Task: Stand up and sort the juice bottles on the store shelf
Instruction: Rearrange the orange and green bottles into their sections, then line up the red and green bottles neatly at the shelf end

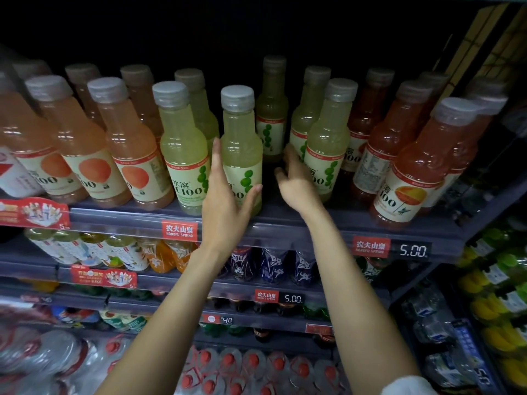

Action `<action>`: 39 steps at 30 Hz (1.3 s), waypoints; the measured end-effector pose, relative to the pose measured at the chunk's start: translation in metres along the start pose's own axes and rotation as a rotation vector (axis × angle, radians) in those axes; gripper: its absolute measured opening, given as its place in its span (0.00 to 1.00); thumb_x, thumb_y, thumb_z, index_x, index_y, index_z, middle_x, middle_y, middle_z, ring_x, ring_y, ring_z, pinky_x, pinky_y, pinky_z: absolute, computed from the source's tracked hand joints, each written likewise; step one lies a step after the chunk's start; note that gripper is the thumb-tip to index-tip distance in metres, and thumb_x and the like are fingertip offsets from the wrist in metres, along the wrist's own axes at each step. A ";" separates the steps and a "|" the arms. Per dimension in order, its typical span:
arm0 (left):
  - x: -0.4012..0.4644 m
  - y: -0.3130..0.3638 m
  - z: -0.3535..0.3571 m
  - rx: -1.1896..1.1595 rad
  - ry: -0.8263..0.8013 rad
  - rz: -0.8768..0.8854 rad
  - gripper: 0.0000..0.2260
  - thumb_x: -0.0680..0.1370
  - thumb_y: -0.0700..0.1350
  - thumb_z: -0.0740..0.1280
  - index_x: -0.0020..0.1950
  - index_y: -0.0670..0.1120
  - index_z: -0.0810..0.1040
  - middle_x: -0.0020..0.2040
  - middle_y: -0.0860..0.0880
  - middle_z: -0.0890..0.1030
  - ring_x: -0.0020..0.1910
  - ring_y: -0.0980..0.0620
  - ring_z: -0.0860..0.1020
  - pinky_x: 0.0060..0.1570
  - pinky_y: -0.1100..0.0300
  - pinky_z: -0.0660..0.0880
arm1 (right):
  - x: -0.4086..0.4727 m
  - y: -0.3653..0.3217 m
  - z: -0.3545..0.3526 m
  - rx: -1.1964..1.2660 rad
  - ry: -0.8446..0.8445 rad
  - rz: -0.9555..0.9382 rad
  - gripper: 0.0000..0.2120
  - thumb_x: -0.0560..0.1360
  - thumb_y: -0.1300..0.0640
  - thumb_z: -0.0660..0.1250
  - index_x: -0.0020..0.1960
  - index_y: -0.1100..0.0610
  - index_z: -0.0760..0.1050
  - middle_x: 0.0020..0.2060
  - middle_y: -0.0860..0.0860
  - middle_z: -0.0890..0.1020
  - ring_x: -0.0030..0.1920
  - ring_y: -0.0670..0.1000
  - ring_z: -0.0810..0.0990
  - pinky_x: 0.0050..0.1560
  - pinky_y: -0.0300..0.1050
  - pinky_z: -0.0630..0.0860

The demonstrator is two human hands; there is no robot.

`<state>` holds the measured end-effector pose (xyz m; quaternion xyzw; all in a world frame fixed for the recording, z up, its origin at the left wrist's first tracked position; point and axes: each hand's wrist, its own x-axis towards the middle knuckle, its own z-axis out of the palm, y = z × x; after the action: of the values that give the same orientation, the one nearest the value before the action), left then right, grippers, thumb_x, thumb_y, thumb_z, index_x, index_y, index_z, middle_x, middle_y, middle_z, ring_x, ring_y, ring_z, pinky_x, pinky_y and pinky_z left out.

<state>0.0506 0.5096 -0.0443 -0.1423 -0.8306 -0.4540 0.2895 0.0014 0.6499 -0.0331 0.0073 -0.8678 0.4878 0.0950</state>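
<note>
Juice bottles stand in rows on the top shelf (285,223): peach-orange ones (125,143) at left, pale green lime ones in the middle, red-orange ones (422,169) at right. My left hand (225,201) grips the front middle lime bottle (241,138) at its label, fingers behind it and thumb in front. My right hand (293,181) reaches into the gap to that bottle's right, fingers loosely spread beside another lime bottle (328,143) and holding nothing. A further lime bottle (271,109) stands deeper in the gap.
Price rails with red tags (179,230) run along each shelf edge. Lower shelves hold tea, orange and dark bottles (271,266). Water packs with red caps (253,366) lie at the bottom. A side rack at right carries yellow and green bottles (496,280).
</note>
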 end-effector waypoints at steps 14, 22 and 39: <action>-0.003 -0.002 0.001 0.026 0.074 0.000 0.41 0.76 0.49 0.70 0.79 0.48 0.45 0.78 0.50 0.57 0.73 0.49 0.66 0.61 0.78 0.61 | 0.060 -0.020 0.019 -0.021 0.362 0.005 0.37 0.71 0.53 0.72 0.72 0.62 0.57 0.65 0.60 0.70 0.64 0.58 0.71 0.59 0.45 0.67; -0.004 -0.004 0.000 0.057 0.055 0.006 0.42 0.77 0.50 0.69 0.78 0.53 0.41 0.77 0.54 0.55 0.64 0.40 0.74 0.59 0.50 0.75 | 0.065 -0.014 0.026 -0.036 0.346 0.058 0.30 0.72 0.52 0.72 0.64 0.62 0.61 0.60 0.59 0.74 0.59 0.58 0.76 0.47 0.43 0.68; -0.002 -0.006 -0.002 0.055 0.028 0.017 0.42 0.77 0.50 0.69 0.77 0.55 0.40 0.78 0.49 0.56 0.71 0.46 0.69 0.63 0.52 0.72 | 0.027 -0.025 0.003 0.440 0.044 -0.062 0.25 0.74 0.57 0.69 0.68 0.57 0.65 0.62 0.52 0.75 0.61 0.51 0.74 0.66 0.52 0.70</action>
<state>0.0493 0.5046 -0.0489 -0.1349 -0.8372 -0.4306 0.3089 -0.0228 0.6365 -0.0085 0.0438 -0.7375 0.6622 0.1248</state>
